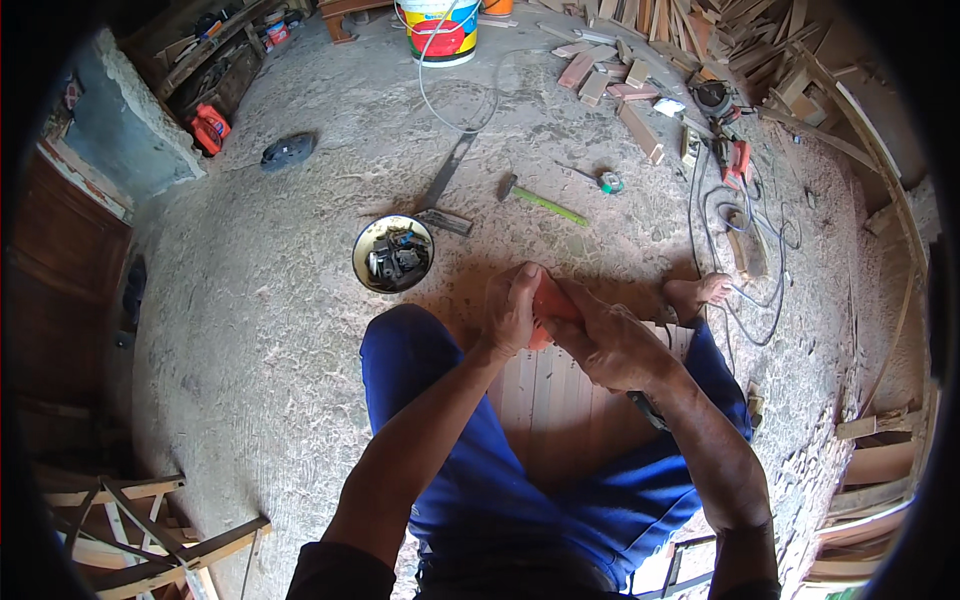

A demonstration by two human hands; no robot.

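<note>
Both my hands are closed around an orange-red object (556,303), held above the boards between my legs. My fingers cover most of it, so its kind cannot be made out. My left hand (512,308) grips its left side with the thumb on top. My right hand (612,342) wraps its right side. Beneath lie pale wooden boards (535,385), set side by side as a panel, with small dark specks on them. A dark object (648,408) shows partly under my right wrist.
Ahead lie a bowl of metal parts (397,258), a handsaw (448,175), a green-handled hammer (545,202) and a tape measure (610,182). Right, a red power tool (737,165) and looping cables (775,290) lie near my bare foot (700,293). Wood offcuts (640,130) lie beyond.
</note>
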